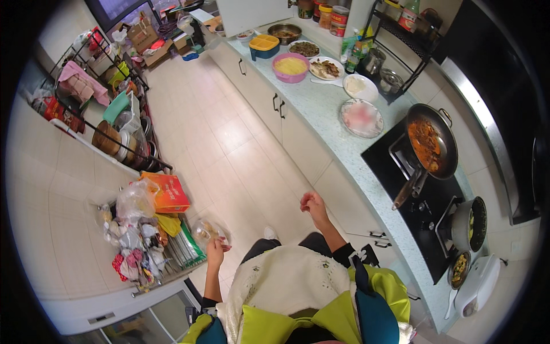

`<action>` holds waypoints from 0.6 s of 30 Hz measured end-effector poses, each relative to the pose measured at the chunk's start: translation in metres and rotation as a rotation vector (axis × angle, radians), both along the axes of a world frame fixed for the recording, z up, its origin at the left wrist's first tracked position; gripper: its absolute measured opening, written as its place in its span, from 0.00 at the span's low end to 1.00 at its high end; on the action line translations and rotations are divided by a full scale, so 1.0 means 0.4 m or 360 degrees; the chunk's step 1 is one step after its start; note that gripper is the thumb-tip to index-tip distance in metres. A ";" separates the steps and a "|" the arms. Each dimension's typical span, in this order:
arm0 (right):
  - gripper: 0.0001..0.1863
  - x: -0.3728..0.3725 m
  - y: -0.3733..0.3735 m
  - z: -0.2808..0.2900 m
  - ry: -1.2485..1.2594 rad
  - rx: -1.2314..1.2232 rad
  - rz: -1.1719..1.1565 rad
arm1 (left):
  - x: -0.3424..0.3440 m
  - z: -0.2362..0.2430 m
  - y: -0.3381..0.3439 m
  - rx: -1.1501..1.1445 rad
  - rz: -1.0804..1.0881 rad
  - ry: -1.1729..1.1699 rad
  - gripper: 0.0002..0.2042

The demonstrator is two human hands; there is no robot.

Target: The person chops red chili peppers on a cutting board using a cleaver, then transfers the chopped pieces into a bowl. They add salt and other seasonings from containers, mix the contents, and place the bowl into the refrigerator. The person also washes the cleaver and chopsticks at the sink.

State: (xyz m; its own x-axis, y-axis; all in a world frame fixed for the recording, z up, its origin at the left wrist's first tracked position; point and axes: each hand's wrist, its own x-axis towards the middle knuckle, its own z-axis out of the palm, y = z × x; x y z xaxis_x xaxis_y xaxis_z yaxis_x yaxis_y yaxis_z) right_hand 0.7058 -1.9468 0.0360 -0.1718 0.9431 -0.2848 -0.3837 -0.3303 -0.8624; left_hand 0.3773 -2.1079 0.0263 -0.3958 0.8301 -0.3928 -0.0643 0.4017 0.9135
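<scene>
My left hand (217, 251) hangs at the lower centre-left, its fingers loosely bent and somewhat apart. Right beside it is a see-through plastic bag (207, 231) with something brownish inside; whether the fingers touch it I cannot tell. My right hand (313, 207) is raised over the floor in front of the lower cabinets, fingers loosely curled, with nothing visible in it. To its right, on the black gas hob (427, 215), sits a frying pan (431, 140) of reddish-brown food. A deep pot (470, 223) stands on the nearer burner.
Along the counter (321, 123) are a plate of pinkish food (361, 118), a pink bowl (290, 67) and several other dishes. At left stand a shelf rack (109, 114), an orange box (170, 193) and heaped bags (137, 246). Pale floor tiles (229, 126) run between both sides.
</scene>
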 end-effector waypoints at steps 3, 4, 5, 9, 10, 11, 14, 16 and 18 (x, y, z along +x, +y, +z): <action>0.10 -0.130 0.105 0.020 -0.0314 0.0322 0.0148 | -0.096 -0.005 0.065 -0.0035 -0.0069 0.0115 0.05; 0.13 -0.160 0.145 0.028 -0.0491 0.0428 0.0229 | -0.117 -0.008 0.092 -0.0056 -0.0044 0.0046 0.09; 0.15 -0.189 0.181 0.033 -0.0661 0.0469 0.0311 | -0.132 -0.014 0.124 -0.0066 -0.0064 0.0043 0.11; 0.11 -0.280 0.337 0.031 -0.0782 0.0467 0.0305 | -0.180 -0.032 0.274 -0.0031 -0.0169 0.0015 0.15; 0.08 -0.294 0.386 0.025 -0.0877 0.0511 0.0314 | -0.192 -0.037 0.324 -0.0027 -0.0213 -0.0030 0.15; 0.09 -0.294 0.440 0.021 -0.0908 0.0438 0.0437 | -0.205 -0.040 0.375 0.0004 -0.0251 -0.0082 0.14; 0.15 -0.311 0.604 0.016 -0.1039 0.0464 0.0528 | -0.265 -0.039 0.540 0.0037 -0.0364 -0.0055 0.13; 0.14 -0.366 0.702 0.017 -0.0731 0.0513 0.0357 | -0.320 -0.029 0.653 -0.0045 -0.0399 0.0091 0.13; 0.14 -0.428 0.802 0.029 -0.0494 0.0469 0.0185 | -0.373 -0.014 0.766 -0.0141 -0.0399 0.0226 0.13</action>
State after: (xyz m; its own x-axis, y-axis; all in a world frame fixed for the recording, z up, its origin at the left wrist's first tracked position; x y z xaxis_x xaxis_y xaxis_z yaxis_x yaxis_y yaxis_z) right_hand 0.5346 -1.6258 0.0477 -0.2304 0.9712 -0.0612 -0.0667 -0.0785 -0.9947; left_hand 0.2281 -1.8016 0.0208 -0.2387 0.8739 -0.4235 0.1729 0.4674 0.8670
